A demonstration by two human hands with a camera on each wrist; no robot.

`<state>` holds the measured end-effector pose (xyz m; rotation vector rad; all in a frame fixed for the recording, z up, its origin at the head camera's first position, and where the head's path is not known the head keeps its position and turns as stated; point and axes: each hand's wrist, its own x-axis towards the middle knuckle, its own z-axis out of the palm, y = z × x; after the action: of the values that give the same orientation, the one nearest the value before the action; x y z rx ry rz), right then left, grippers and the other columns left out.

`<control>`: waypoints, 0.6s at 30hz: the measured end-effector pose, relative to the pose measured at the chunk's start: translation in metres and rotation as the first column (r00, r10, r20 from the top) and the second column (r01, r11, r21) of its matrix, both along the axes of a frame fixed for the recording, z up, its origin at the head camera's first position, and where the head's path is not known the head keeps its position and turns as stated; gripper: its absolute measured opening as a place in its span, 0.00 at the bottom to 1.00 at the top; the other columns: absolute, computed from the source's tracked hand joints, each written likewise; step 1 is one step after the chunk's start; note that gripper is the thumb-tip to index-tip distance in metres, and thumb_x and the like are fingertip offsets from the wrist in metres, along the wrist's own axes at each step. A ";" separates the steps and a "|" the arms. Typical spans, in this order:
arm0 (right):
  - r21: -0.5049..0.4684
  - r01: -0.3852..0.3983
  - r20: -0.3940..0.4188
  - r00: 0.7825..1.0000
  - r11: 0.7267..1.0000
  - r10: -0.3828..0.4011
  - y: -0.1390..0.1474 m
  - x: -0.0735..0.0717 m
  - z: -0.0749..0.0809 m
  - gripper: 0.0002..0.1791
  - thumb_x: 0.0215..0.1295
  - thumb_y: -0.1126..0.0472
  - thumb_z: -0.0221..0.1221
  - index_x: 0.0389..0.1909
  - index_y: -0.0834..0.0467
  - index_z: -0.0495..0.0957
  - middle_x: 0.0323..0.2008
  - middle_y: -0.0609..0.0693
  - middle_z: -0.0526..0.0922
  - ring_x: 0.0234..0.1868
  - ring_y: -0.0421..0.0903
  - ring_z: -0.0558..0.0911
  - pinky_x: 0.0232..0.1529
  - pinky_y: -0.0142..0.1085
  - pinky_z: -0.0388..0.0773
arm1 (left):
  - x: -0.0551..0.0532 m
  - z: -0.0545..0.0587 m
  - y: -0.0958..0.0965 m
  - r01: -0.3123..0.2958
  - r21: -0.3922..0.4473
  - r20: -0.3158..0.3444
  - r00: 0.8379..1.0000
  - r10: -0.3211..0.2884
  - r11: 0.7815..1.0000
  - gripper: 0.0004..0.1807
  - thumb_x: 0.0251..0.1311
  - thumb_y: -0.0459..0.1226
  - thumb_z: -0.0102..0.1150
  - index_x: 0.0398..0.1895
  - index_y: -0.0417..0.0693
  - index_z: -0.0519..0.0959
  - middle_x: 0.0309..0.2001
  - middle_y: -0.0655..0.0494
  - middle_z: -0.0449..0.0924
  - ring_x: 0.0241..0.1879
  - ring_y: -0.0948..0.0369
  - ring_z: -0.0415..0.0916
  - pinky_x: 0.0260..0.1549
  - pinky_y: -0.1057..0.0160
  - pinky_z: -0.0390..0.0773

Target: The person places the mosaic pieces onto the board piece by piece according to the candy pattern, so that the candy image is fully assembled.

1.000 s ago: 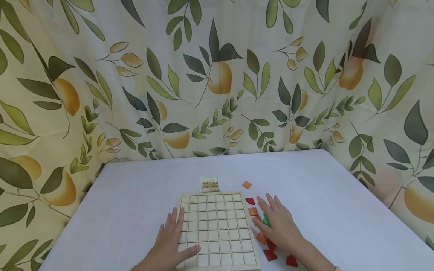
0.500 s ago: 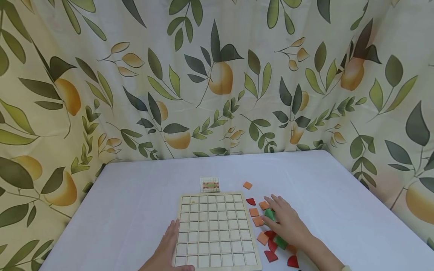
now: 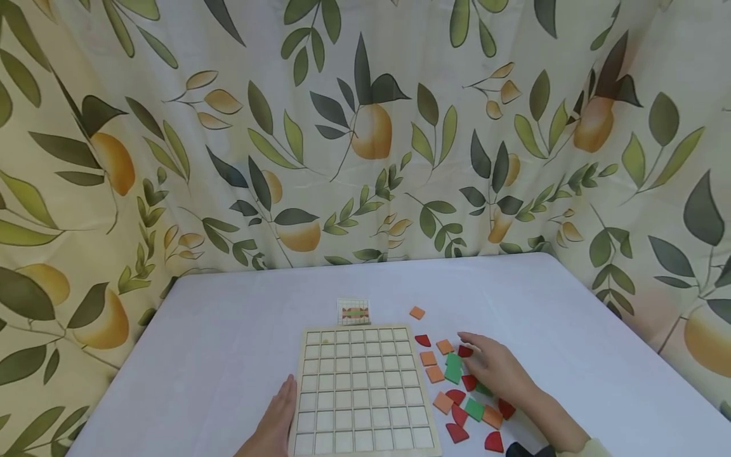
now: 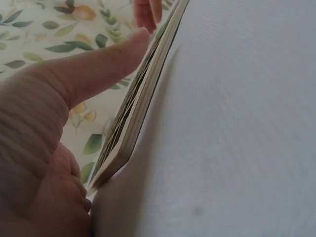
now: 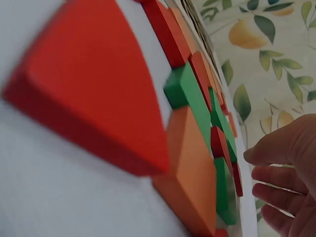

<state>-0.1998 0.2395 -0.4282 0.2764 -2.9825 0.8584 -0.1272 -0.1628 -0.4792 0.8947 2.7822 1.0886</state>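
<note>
A wooden board [image 3: 360, 381] with a grid of square cells lies flat on the table. My left hand [image 3: 273, 416] rests along its left edge with the fingers straight. In the left wrist view, the thumb [image 4: 103, 69] extends beside the board's edge [image 4: 133, 118]. My right hand [image 3: 502, 368] hovers over loose pieces right of the board, its fingers loosely bent and holding nothing. Nearest its fingertips is a red quarter-round piece [image 3: 465, 351]; green pieces [image 3: 453, 368] lie close by. A large red piece [image 5: 94, 84] fills the near part of the right wrist view. Part of the pile hides under the palm.
Several orange square tiles [image 3: 435, 374] and red pieces [image 3: 457, 433] line the board's right side. One orange tile [image 3: 417, 312] lies apart toward the back. A small pattern card [image 3: 354, 312] sits behind the board. A leaf-and-fruit curtain [image 3: 365, 158] hangs behind the white table [image 3: 245, 330].
My left hand has drawn back from over the board to its left edge. My right hand has moved right, spreading the pieces, and more red, green and orange ones now show.
</note>
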 end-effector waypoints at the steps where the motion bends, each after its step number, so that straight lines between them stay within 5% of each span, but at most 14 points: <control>1: 0.003 0.003 0.005 1.000 1.000 -0.003 0.001 -0.001 0.000 0.28 0.54 0.64 0.64 0.58 0.62 0.71 0.53 0.58 0.75 0.56 0.58 0.70 0.49 0.54 0.70 | 0.000 -0.002 -0.001 -0.003 -0.021 -0.050 0.999 0.001 1.000 0.71 0.38 0.66 0.63 0.64 0.22 0.35 0.60 0.17 0.42 0.59 0.28 0.44 0.51 0.81 0.25; 7: 0.011 -0.016 0.031 0.999 1.000 0.016 0.004 -0.007 0.000 0.22 0.54 0.66 0.64 0.52 0.63 0.76 0.48 0.54 0.79 0.50 0.54 0.75 0.47 0.50 0.73 | -0.001 -0.008 -0.002 -0.034 -0.071 -0.185 0.982 0.020 0.997 0.71 0.37 0.66 0.63 0.67 0.29 0.33 0.59 0.18 0.47 0.58 0.31 0.50 0.53 0.81 0.26; 18: 0.028 -0.102 0.035 0.994 0.994 0.101 0.008 -0.016 0.004 0.18 0.51 0.72 0.64 0.46 0.63 0.79 0.43 0.52 0.81 0.47 0.52 0.77 0.46 0.47 0.74 | 0.000 -0.001 0.001 -0.068 -0.091 -0.088 0.994 0.060 0.994 0.68 0.35 0.62 0.67 0.61 0.17 0.45 0.61 0.19 0.48 0.60 0.31 0.48 0.50 0.82 0.23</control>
<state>-0.2160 0.2470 -0.4243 0.4222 -3.0377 0.8356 -0.1274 -0.1622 -0.4801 0.8676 2.9226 0.9392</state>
